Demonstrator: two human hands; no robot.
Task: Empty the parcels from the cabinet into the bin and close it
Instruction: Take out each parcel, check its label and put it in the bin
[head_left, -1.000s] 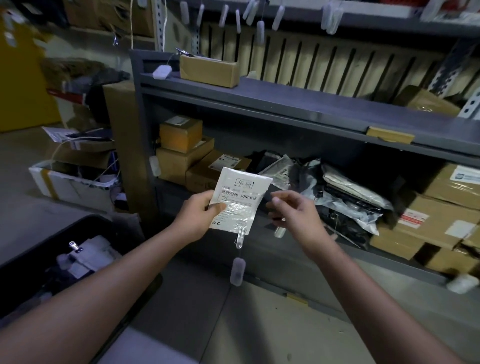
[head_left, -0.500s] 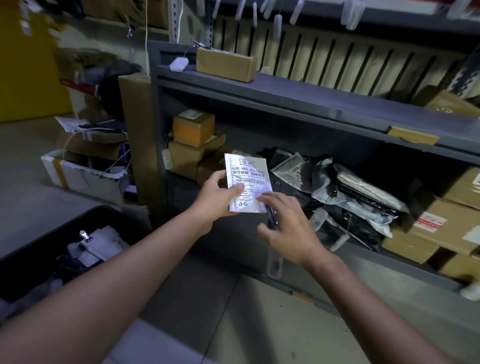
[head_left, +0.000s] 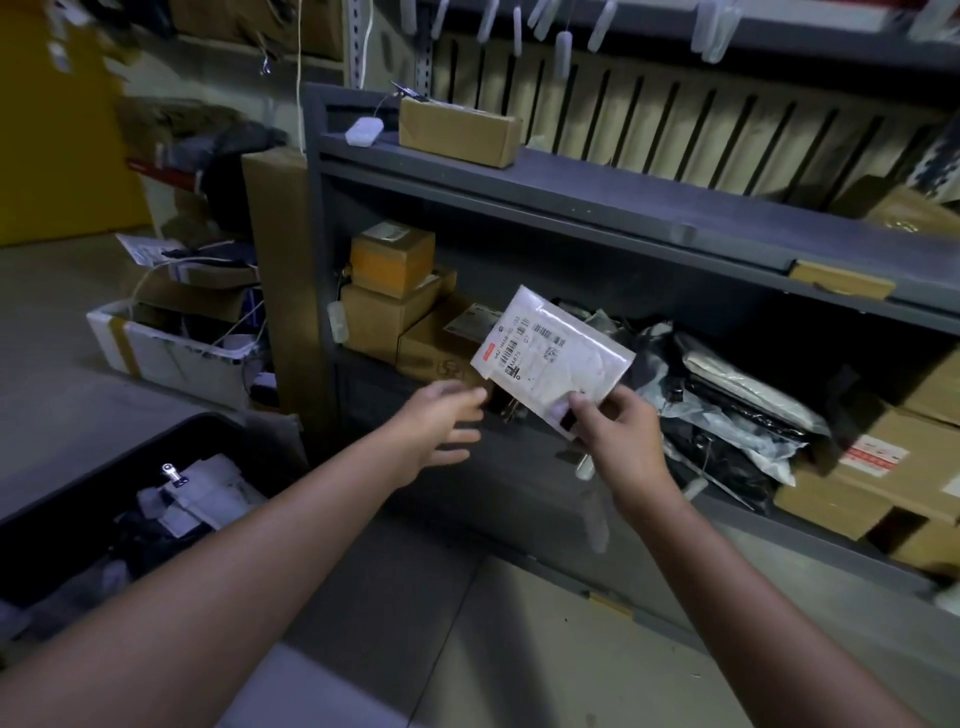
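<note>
Grey floor (head_left: 363, 597) fronts an open grey metal cabinet (head_left: 571, 208).

Nearest, down and left of the grip, stands one black bin (head_left: 171, 431), open at the top. It holds several white packets (head_left: 208, 493), one with a metal clip (head_left: 171, 474) on it, plus dark items too dim to count.

The right hand (head_left: 618, 441) pinches the lower corner of one white parcel (head_left: 556, 358) between thumb and fingers. The parcel is tilted, label side to the camera, in the air before the lower shelf. The left hand (head_left: 441, 426) is just left of the grip, fingers loose and apart, holding nothing. Blur hides whether its fingertips touch the parcel's edge.

Behind and left of the grip, three cardboard boxes (head_left: 384, 322) are stacked on the lower shelf. Right of the grip lies a heap of plastic mailing bags (head_left: 727, 395), count not readable. Further right are more cardboard boxes (head_left: 883, 467).

Above and behind the grip, one long cardboard box (head_left: 460, 130) sits on the upper shelf.
</note>
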